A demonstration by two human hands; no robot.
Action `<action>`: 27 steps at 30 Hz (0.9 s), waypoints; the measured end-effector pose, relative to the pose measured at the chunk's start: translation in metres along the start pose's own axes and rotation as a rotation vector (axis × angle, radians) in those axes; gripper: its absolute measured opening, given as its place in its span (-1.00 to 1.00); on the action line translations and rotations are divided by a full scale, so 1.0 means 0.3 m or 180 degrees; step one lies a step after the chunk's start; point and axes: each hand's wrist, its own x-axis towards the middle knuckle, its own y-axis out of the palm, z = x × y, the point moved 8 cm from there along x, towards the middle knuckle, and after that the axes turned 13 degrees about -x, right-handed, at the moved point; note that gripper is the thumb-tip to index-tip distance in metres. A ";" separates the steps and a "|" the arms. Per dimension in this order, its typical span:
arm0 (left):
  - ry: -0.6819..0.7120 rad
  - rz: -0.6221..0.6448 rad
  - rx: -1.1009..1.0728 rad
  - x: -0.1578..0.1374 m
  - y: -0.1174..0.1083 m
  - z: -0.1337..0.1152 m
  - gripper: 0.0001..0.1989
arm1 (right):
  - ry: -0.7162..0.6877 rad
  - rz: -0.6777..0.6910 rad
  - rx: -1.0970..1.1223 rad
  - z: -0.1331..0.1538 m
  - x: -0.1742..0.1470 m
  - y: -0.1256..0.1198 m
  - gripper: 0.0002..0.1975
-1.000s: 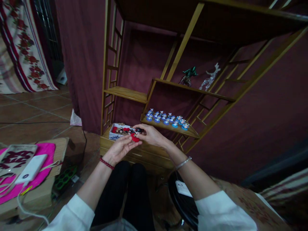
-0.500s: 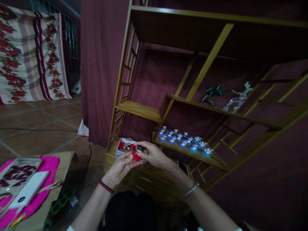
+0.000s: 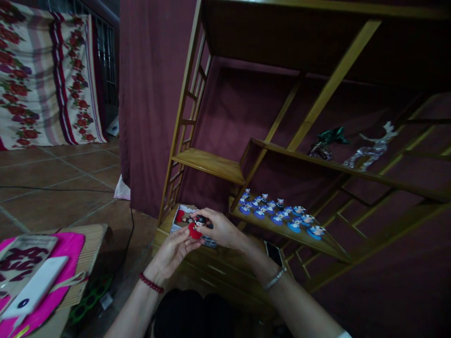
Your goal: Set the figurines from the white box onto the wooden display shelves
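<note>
A small figurine (image 3: 200, 220) with a dark head and a red base is held between both hands. My left hand (image 3: 176, 245) pinches the red base from below, wearing a dark red bead bracelet. From the right, my right hand (image 3: 219, 228) grips the figurine's upper part with thumb and fingers; a silver bangle circles that wrist. Just behind the hands stands an open box (image 3: 177, 221) with more small figures and red pieces inside. My hands hide part of the box.
Several blue-based figurines (image 3: 271, 208) stand in rows on a lower shelf of the wooden rack (image 3: 207, 165). A glass deer (image 3: 373, 148) and a green ornament (image 3: 327, 141) sit higher up. A phone (image 3: 274, 253) lies at right; a white power bank (image 3: 37, 286) rests on cardboard at left.
The view has shifted slightly, so the shelves and their figurines appear farther right and larger. Both hands still hold the figurine, now a little farther left in view.
</note>
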 end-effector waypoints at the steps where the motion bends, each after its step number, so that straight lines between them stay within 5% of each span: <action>1: -0.0003 -0.0005 0.0006 0.000 0.002 -0.003 -0.78 | 0.0010 0.0032 0.0006 -0.001 0.002 0.002 -0.70; 15: 0.0137 -0.0076 0.0023 -0.018 0.017 -0.055 -0.78 | 0.0153 0.0191 0.0146 0.025 0.027 0.012 -0.68; 27: 0.0062 0.0087 -0.0200 0.006 0.055 0.024 -0.79 | 0.0068 0.0219 0.0282 -0.046 -0.042 -0.021 -0.53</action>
